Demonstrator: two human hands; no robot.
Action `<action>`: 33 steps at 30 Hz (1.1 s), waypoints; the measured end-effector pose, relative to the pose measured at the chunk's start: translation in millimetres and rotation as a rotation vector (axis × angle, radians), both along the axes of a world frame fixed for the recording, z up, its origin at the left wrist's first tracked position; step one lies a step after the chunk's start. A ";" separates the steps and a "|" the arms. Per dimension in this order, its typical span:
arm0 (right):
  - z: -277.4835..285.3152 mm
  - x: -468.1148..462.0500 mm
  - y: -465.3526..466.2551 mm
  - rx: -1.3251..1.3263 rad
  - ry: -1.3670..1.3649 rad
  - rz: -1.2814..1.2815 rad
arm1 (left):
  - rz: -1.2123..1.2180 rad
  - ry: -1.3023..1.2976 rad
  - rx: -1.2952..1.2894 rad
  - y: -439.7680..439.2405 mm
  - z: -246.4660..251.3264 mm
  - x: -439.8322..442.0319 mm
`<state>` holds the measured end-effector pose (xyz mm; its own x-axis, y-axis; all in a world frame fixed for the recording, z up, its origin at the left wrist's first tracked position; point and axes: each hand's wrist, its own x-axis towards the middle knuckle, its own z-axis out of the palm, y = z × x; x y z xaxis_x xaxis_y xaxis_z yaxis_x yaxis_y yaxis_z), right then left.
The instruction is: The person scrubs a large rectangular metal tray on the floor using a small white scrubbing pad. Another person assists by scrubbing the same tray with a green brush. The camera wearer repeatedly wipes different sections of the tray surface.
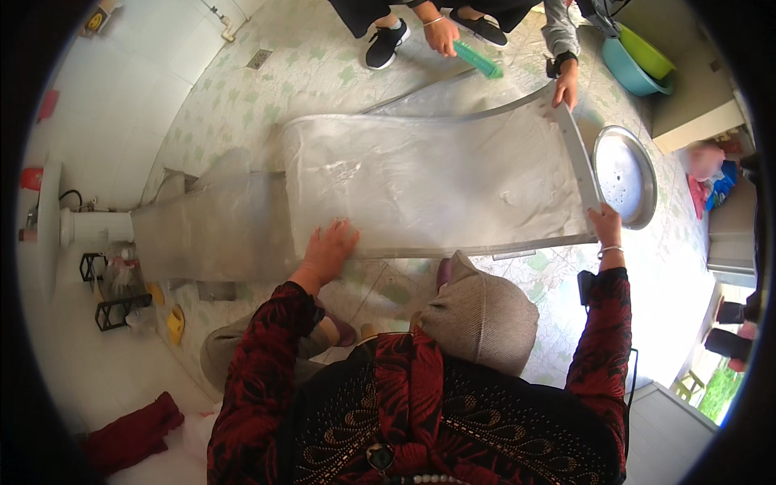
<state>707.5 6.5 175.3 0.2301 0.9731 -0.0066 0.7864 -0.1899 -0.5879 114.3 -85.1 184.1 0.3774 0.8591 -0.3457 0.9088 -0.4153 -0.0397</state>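
A wide, wet, translucent plastic sheet point(418, 182) stretches before me, its surface rippled and glossy. Along its right end runs a rigid pale strip point(576, 154) with small dots or holes. My right hand point(606, 225) grips the near corner of that strip. Fingers spread, my left hand point(330, 251) rests on the sheet's near edge, where it folds at the left. A co-worker's hand point(567, 88) holds the strip's far end. The co-worker's other hand point(441, 36) holds a green brush point(479, 59) above the sheet's far side.
A round metal basin point(624, 179) stands just right of the strip. Blue point(633, 70) and green point(645, 51) plastic basins lean at the upper right. A greyer length of plastic sheet point(212, 227) extends left towards a white pedestal point(100, 227). Yellow slippers point(175, 324) lie by the left wall.
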 end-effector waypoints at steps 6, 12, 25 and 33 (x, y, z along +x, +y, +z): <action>-18.2 45.0 58.6 0.142 0.209 -0.168 | 0.092 -0.030 0.050 7.5 2.1 -11.1; -90.8 26.5 24.3 -0.279 -1.139 -0.016 | 0.183 -0.056 0.095 36.4 -6.9 14.2; -119.1 -138.8 -53.0 -0.673 -0.561 0.553 | 0.139 0.040 -0.015 37.8 -51.2 15.8; -141.0 -121.7 -54.4 -0.597 -0.535 0.352 | 0.323 -0.112 0.201 8.8 -41.4 -38.2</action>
